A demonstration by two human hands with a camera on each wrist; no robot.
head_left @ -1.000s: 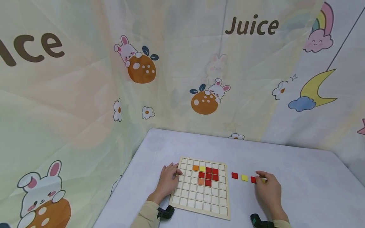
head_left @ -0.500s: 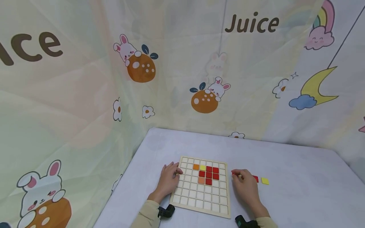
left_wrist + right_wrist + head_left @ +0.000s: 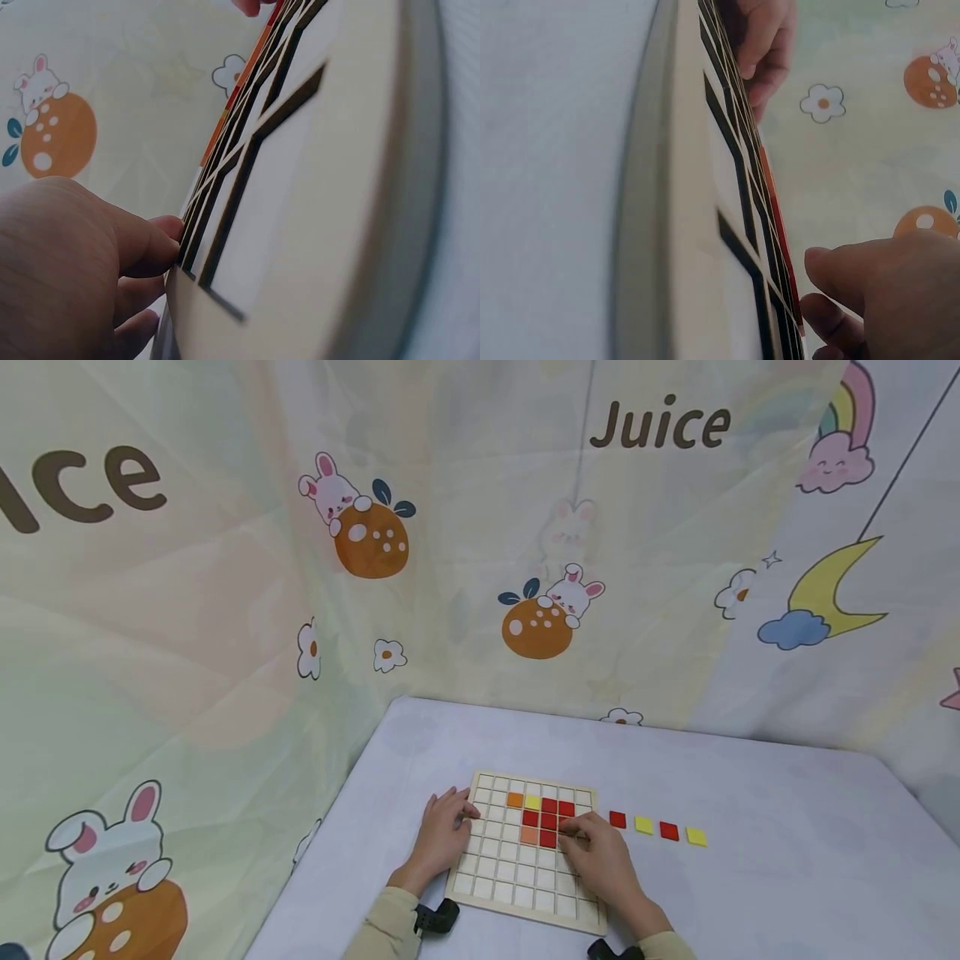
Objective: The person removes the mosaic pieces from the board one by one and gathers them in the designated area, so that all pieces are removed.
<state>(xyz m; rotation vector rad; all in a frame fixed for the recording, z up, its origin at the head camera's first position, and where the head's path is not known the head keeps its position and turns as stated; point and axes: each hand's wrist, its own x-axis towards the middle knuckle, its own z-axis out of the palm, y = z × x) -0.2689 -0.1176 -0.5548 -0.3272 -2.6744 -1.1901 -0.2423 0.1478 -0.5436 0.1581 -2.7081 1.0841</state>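
Note:
A light wooden grid board with white cells lies on the table, with red, yellow and orange square tiles in its upper cells. At the board's left edge rests my left hand, fingertips on the frame and cells. My right hand is over the board's right side, its fingertips at a red tile that they mostly cover. In the right wrist view, that hand's thumb and finger stand apart close above the surface. Beside the board, a red tile and a yellow tile head a short row.
Another red tile and a yellow tile continue the row to the right on the white-covered table. Behind the table and at its left hangs a printed cloth with rabbits and fruit.
My right hand has moved left from the tile row onto the board, uncovering the tiles in the row. My left hand has stayed at the board's left edge.

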